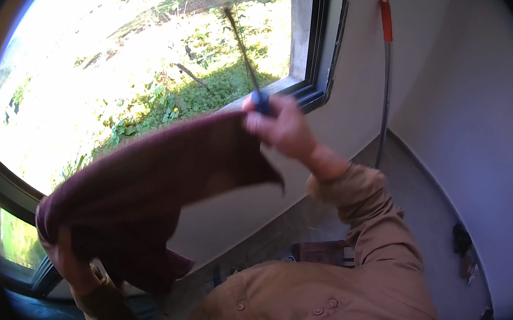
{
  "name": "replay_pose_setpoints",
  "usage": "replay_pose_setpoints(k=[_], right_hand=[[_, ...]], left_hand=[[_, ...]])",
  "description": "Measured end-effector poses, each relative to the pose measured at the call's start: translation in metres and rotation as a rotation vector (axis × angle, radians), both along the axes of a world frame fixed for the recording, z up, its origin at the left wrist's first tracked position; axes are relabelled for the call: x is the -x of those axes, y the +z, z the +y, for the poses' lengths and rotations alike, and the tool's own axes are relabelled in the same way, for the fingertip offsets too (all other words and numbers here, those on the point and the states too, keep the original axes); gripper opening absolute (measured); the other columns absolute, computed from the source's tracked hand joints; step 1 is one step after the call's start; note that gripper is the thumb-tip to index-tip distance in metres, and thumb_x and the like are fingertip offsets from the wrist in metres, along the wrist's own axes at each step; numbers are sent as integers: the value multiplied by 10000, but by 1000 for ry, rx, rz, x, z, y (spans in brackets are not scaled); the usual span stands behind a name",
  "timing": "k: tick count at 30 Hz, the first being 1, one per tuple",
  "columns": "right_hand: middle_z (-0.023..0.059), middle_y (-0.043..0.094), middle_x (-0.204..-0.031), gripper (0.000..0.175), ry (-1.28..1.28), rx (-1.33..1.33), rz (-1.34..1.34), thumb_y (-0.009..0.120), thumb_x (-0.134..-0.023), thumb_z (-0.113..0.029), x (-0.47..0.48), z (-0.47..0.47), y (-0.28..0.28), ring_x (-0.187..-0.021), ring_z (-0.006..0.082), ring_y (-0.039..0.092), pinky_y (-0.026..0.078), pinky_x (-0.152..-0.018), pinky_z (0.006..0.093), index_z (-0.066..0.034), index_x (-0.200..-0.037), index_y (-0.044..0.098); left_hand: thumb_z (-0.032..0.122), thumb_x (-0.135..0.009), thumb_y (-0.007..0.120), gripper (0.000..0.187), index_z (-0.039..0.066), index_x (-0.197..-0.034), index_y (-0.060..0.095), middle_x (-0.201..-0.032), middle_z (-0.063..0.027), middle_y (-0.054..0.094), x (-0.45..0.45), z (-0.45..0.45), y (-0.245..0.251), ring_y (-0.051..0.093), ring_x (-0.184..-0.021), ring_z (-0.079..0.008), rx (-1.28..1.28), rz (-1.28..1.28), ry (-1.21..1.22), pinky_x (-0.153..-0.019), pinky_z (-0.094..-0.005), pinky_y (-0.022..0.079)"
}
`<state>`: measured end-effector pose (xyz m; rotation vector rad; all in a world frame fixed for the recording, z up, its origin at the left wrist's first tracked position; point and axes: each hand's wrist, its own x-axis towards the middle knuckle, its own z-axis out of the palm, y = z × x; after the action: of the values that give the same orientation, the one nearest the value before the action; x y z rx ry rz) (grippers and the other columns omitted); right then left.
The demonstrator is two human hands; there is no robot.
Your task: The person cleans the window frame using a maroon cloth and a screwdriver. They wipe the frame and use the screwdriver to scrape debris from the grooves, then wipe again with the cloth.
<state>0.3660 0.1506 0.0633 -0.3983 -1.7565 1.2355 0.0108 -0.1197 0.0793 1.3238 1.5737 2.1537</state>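
Observation:
A dark maroon cloth [159, 160] is stretched between my two hands in front of the window, its lower edge hanging loose. My right hand [282, 128] grips its upper right corner. The same hand holds a tool with a blue handle [260, 102] and a long, thin, dark shaft [244, 50] pointing up past the window sill; motion blur hides its exact kind, though it resembles a screwdriver. At lower left, my left hand [68, 257] clasps the cloth's other end near the window frame, its fingers partly hidden by the fabric.
An open window with a black frame [312, 89] looks onto plants [208, 86]. Against the white wall leans a bent metal rod with a red handle [385, 19]. A small brown stool [321, 252] stands on the grey floor. Dark items [462, 240] lie along the right wall.

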Motion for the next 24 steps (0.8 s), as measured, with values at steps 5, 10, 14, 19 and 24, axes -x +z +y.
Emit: replay_pose_setpoints(k=[5, 10, 14, 19, 24], right_hand=[[84, 658, -738, 232, -907, -1058, -60, 678, -872, -294, -41, 98, 108, -658, 199, 671, 546, -628, 314, -95, -989, 653], [74, 664, -770, 157, -985, -1063, -657, 639, -858, -306, -73, 138, 82, -672, 272, 660, 535, -576, 392, -179, -949, 625], [54, 688, -795, 174, -799, -828, -1230, 649, -844, -328, -99, 151, -1, -705, 277, 685, 533, -610, 416, -202, -963, 634], [125, 700, -950, 430, -793, -246, -1163, 623, -872, -444, -119, 121, -13, -914, 312, 667, 515, -789, 424, -169, -1201, 586], [142, 688, -910, 434, -954, -196, -934, 619, -884, -441, -140, 73, -2, -870, 356, 649, 501, -748, 417, -129, -1183, 577]], left_hand=[[-50, -830, 639, 288, 28, -1107, 646, -1070, -102, 676, -44, 151, 65, 650, -993, -219, -328, 964, 510, -861, -327, 521], [32, -736, 736, 328, 77, -1053, 664, -1002, -105, 676, -61, 218, -4, 663, -918, -241, 31, 1012, 33, -807, -330, 532], [297, -701, 796, 503, 104, -1129, 616, -986, -122, 623, -116, 238, -53, 614, -951, -290, 553, 1169, -208, -807, -393, 508], [466, -774, 722, 685, 75, -1301, 522, -1255, -201, 562, -128, 277, -21, 551, -1122, -362, 698, 1211, -459, -958, -421, 436], [390, -936, 547, 523, 37, -1316, 479, -1262, -207, 569, -186, 357, -29, 528, -1188, -353, 372, 1249, -895, -993, -421, 420]])
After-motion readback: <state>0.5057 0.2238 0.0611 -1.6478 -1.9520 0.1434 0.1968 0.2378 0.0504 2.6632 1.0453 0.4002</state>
